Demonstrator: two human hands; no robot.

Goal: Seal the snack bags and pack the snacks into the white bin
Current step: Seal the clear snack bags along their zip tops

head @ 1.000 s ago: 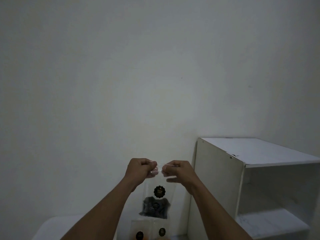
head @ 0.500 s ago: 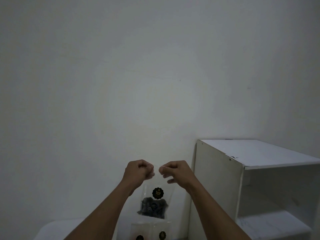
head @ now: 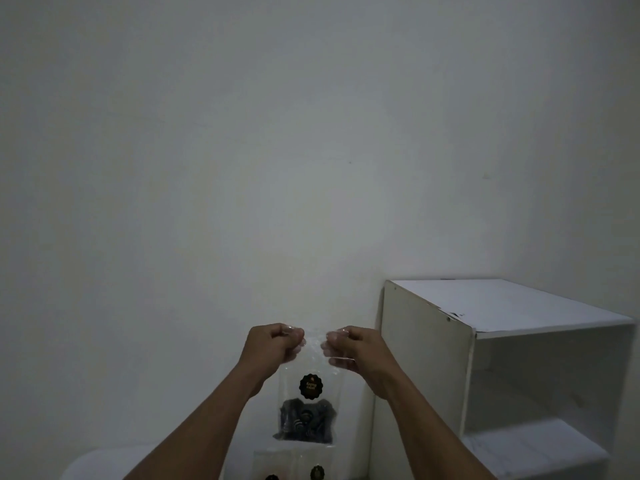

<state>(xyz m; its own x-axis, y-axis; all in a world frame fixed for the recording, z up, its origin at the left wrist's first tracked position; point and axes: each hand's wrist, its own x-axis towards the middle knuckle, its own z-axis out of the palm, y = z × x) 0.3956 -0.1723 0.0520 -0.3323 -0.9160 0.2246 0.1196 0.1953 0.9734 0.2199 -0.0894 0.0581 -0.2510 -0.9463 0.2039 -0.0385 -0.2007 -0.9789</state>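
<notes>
A clear snack bag (head: pixel 309 393) with a round black label and dark snacks at its bottom hangs in the air in front of the wall. My left hand (head: pixel 272 349) pinches the bag's top edge at its left end. My right hand (head: pixel 353 348) pinches the same top edge at its right end, a short gap away. Below the hanging bag, two more clear bags (head: pixel 294 467) with black labels stand at the bottom edge of the view. The white bin is not in view.
A white open shelf unit (head: pixel 485 358) stands against the wall to the right, close to my right forearm. A white rounded surface (head: pixel 100 464) shows at the bottom left. A plain white wall fills the rest.
My two hands have spread slightly apart along the bag's top edge. The bag hangs in nearly the same place.
</notes>
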